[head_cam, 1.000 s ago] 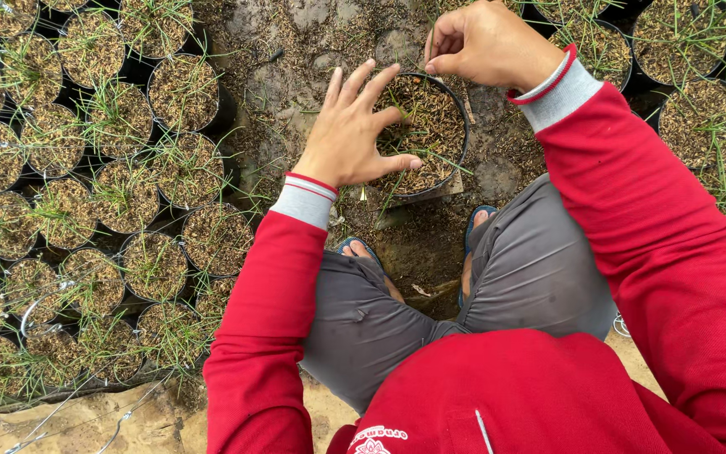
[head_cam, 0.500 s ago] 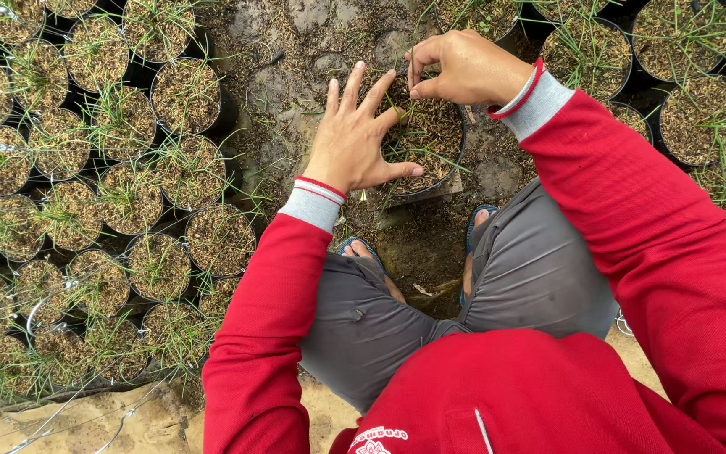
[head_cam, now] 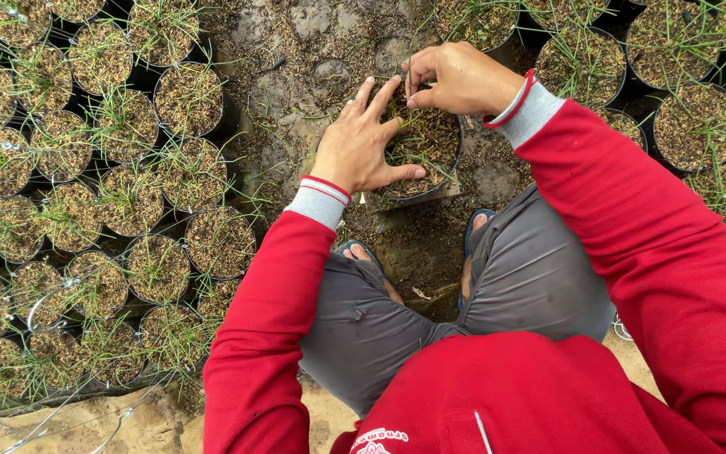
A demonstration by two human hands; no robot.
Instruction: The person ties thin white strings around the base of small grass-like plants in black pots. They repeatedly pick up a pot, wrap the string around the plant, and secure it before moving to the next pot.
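The left hand [head_cam: 361, 147] is bracing the black seedling pot [head_cam: 427, 145] on the muddy ground between the feet with fingers spread, while the right hand [head_cam: 455, 80] is pinching thin green shoots [head_cam: 420, 134], which a hard tug could snap.

One head-worn view looks steeply down, close over the hands [head_cam: 413, 118], probably from a squat.

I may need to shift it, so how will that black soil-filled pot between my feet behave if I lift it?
The black pot looks packed to its rim with soil, so probably heavy for its size. Its thin wall may flex. The grass-like seedlings under the left hand look floppy and easily bent.
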